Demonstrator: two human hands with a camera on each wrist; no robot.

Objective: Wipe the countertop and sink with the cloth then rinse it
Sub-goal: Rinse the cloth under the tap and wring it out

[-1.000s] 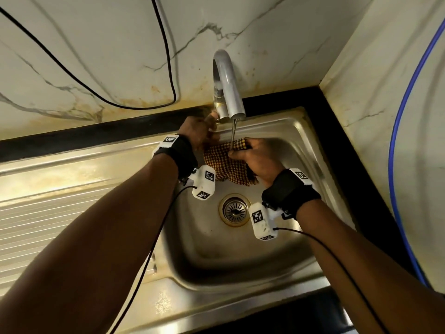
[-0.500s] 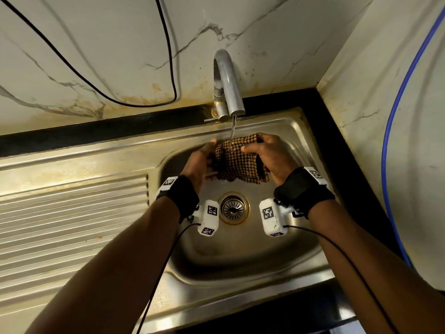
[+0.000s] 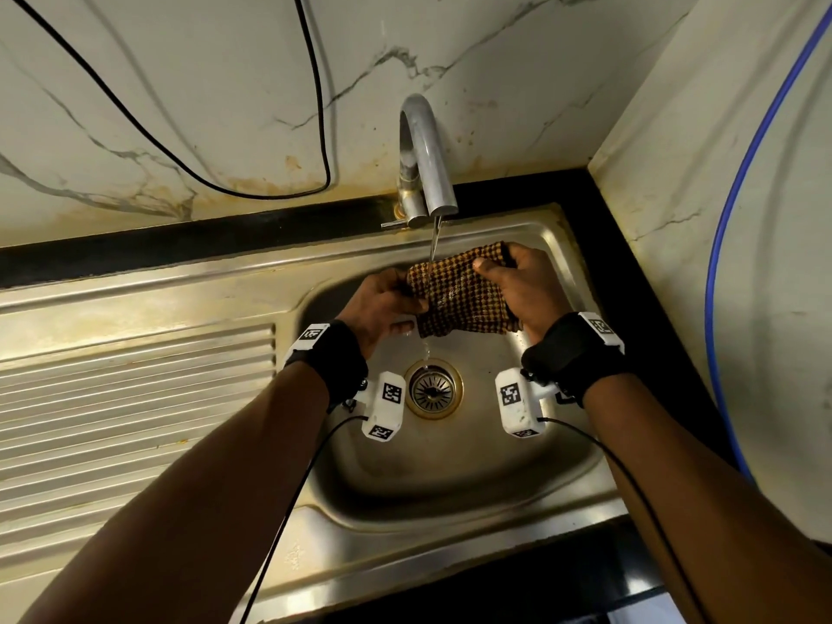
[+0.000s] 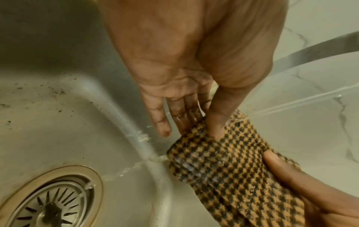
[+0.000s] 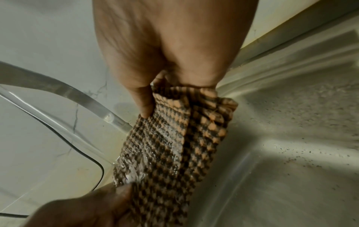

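An orange-and-black checked cloth (image 3: 459, 292) is held over the steel sink (image 3: 454, 470) under a thin stream of water from the curved tap (image 3: 425, 159). My left hand (image 3: 382, 304) pinches the cloth's left edge between thumb and fingers, as the left wrist view shows on the cloth (image 4: 229, 165). On the other side my right hand (image 3: 517, 290) grips the bunched right edge, thumb on top. In the right wrist view the wet cloth (image 5: 170, 147) hangs from that hand. Water drips off the cloth towards the drain (image 3: 433, 388).
A ribbed steel draining board (image 3: 135, 398) lies left of the basin. Marble walls close the back and right; a black cable (image 3: 315, 105) and a blue hose (image 3: 738, 218) hang on them. Dark specks dot the basin floor (image 4: 48, 95). The black countertop strip (image 3: 180, 240) runs behind the sink.
My left hand came off the tap handle and took hold of the cloth's left edge. Both hands now stretch the cloth wider under the running water.
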